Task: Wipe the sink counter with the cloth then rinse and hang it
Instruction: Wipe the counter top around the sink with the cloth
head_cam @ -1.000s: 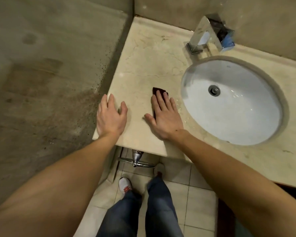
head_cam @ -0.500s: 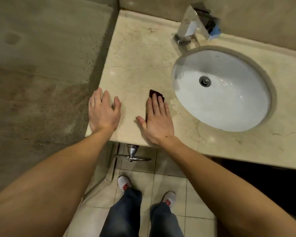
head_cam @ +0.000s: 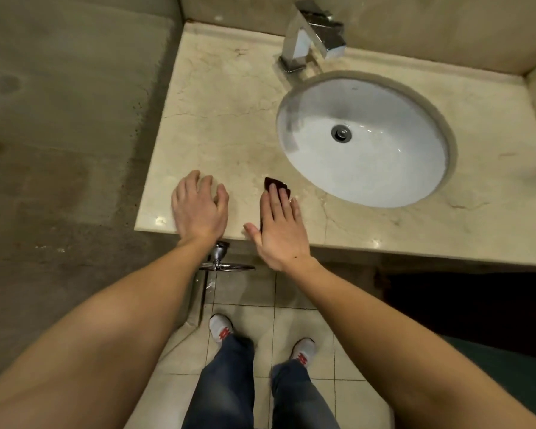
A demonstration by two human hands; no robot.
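Observation:
A small dark maroon cloth [head_cam: 275,183] lies on the beige marble counter [head_cam: 223,119], just left of the white oval sink basin [head_cam: 384,168]. My right hand [head_cam: 280,227] presses flat on the cloth with fingers extended, so only its far tip and a sliver by the thumb show. The heel of that hand hangs past the counter's front edge. My left hand [head_cam: 198,207] rests palm down on the counter near the front left corner, fingers apart and holding nothing.
A chrome faucet [head_cam: 310,35] stands behind the basin. Under the counter's front edge hangs a chrome towel ring [head_cam: 222,261]. A stained wall [head_cam: 59,134] borders the counter on the left. My jeans and white shoes stand on floor tiles [head_cam: 245,292] below.
My right hand has slid the cloth back toward the counter's front edge. The left hand stays planted near the corner. The camera view has pulled back and shifted right.

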